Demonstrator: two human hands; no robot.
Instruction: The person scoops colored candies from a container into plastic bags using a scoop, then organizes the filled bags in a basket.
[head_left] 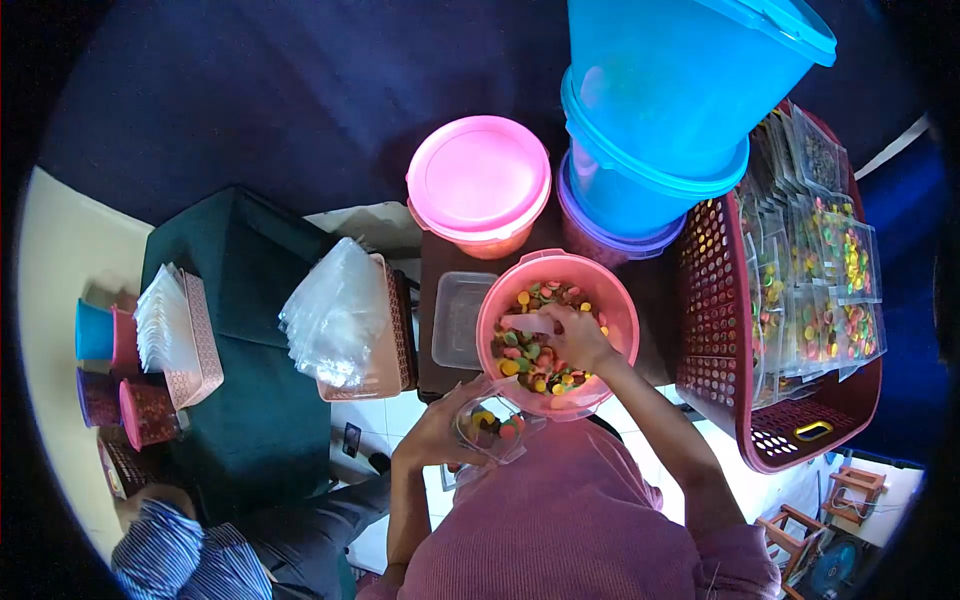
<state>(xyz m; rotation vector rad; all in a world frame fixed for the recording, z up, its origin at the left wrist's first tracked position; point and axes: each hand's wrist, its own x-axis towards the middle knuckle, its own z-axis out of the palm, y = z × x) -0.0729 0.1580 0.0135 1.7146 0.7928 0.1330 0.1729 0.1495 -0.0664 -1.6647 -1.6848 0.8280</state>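
A pink bucket (627, 318) full of small colourful round pieces (540, 368), in yellow, green, red and pink, stands before me. My right hand (580, 340) reaches into it, its fingers closed on a pale pink scoop (530, 323) whose end lies among the pieces. Just left of the bucket's near rim, my left hand (432, 432) grips a clear plastic bag (505, 440) with some of the same pieces inside. A clear rectangular container (462, 325) sits against the bucket's left side.
Behind are a pink lidded tub (480, 180) and stacked blue buckets (650, 110). On the right, a maroon basket (715, 340) holds many filled packets (825, 290). Clear bags (340, 315) lie in a basket at left. Another person's striped sleeve (165, 550) shows lower left.
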